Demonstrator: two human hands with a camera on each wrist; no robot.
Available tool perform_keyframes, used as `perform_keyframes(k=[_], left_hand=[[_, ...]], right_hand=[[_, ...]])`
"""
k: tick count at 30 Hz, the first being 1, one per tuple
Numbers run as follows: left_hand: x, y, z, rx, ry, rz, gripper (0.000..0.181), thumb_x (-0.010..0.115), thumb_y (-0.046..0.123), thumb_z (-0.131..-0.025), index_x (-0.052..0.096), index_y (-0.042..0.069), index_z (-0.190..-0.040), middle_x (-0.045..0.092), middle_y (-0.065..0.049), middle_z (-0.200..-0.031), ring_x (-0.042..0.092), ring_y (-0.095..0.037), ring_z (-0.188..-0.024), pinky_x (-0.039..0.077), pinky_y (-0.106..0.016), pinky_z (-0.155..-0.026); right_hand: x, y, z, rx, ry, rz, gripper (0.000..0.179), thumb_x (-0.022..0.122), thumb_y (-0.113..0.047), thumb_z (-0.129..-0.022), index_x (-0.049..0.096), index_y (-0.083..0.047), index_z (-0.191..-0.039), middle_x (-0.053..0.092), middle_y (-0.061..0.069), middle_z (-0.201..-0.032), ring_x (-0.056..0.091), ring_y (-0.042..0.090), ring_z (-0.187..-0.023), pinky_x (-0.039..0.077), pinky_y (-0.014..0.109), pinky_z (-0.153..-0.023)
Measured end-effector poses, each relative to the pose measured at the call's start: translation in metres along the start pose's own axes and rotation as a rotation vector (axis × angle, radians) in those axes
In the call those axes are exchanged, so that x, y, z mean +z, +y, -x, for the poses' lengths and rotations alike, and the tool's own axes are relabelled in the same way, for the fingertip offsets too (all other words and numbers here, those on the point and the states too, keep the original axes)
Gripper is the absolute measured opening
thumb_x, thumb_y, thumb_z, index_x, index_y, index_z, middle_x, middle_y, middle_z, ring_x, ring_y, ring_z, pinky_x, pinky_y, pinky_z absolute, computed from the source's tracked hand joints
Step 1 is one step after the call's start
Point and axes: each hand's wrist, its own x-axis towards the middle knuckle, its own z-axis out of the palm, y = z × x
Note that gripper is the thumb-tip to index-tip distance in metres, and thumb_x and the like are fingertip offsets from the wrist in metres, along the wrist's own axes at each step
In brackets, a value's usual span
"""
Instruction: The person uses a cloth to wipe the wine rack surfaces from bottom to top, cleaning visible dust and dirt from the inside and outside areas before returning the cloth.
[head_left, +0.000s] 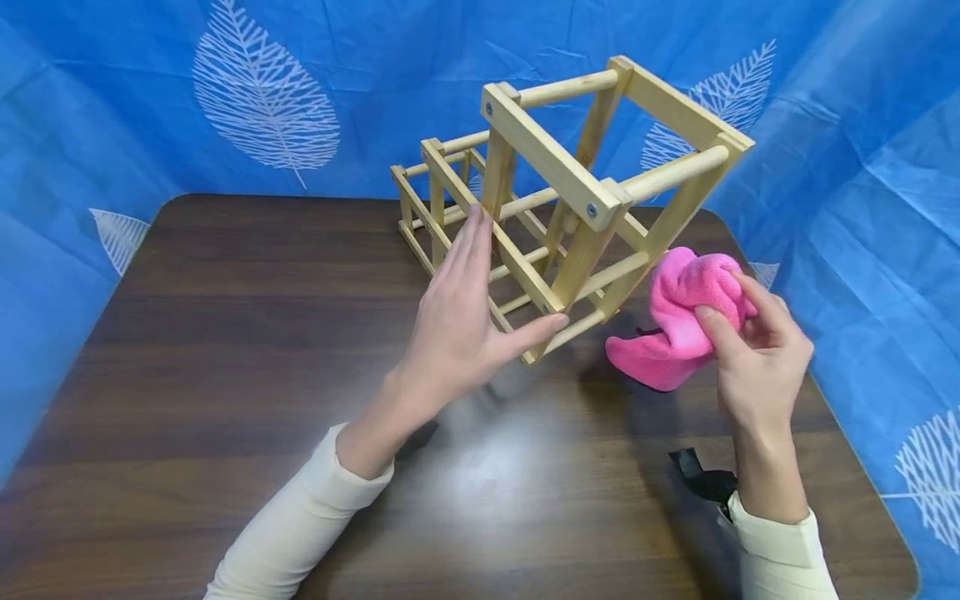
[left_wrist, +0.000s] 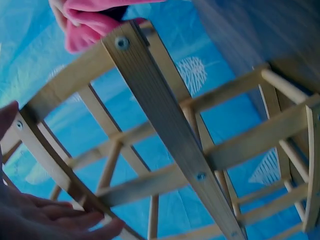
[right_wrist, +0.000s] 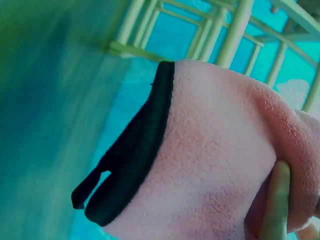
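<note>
A stepped wooden rack (head_left: 551, 158) of pale slats and round dowels rises over the far part of the table. My left hand (head_left: 457, 333) lies against its near side, fingers straight along a slat and thumb spread toward a lower corner. In the left wrist view the fingers (left_wrist: 75, 220) reach along a slat without curling round it. To the right of the rack, my right hand (head_left: 765, 358) pinches a bunched pink cloth (head_left: 686, 308) between thumb and fingers. The right wrist view shows its fuzzy surface and black edging (right_wrist: 142, 145) with a small loop.
The dark wood table (head_left: 225, 350) has rounded corners. A blue curtain (head_left: 405, 75) with white leaf prints hangs close behind it and along both sides. A black strap (head_left: 705, 479) sticks out at the right wrist.
</note>
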Motion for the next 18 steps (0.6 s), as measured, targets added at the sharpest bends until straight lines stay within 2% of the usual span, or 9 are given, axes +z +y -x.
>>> perform_keyframes(k=[3,10,15,18], left_hand=[[-0.009,-0.008,-0.001,0.005,-0.039,0.014,0.114,0.076,0.060,-0.078,0.017,-0.001,-0.156,0.012,-0.012,-0.163,0.010,-0.018,-0.148,0.017,-0.039,-0.118],[-0.029,-0.031,-0.008,-0.017,-0.146,0.159,0.105,0.077,0.049,-0.083,0.016,0.009,-0.158,0.002,0.002,-0.164,0.004,-0.007,-0.147,0.017,-0.041,-0.118],[-0.039,-0.044,-0.010,-0.003,-0.172,0.266,0.098,0.077,0.035,-0.086,0.014,0.010,-0.158,0.003,0.008,-0.164,0.006,-0.006,-0.147,0.017,-0.039,-0.118],[-0.045,-0.050,-0.012,0.015,-0.156,0.300,0.094,0.078,0.027,-0.087,0.018,0.011,-0.158,0.010,0.008,-0.163,0.010,-0.005,-0.146,0.017,-0.034,-0.118]], right_hand=[[0.004,-0.012,-0.005,-0.049,0.089,-0.060,0.038,0.070,0.019,-0.073,0.068,0.015,-0.111,0.068,0.015,-0.099,0.057,0.023,-0.094,0.050,0.023,-0.076],[0.028,-0.050,-0.012,-0.244,0.271,0.100,0.033,0.071,0.010,-0.071,0.069,0.013,-0.104,0.068,0.014,-0.093,0.053,0.019,-0.091,0.044,0.020,-0.069],[0.044,-0.061,-0.012,-0.346,0.325,0.029,0.030,0.073,0.013,-0.067,0.065,0.017,-0.096,0.059,0.019,-0.097,0.054,0.022,-0.093,0.048,0.020,-0.074],[0.052,-0.061,-0.012,-0.427,0.338,0.077,0.028,0.076,0.008,-0.067,0.066,0.014,-0.092,0.058,0.022,-0.098,0.055,0.023,-0.091,0.046,0.017,-0.071]])
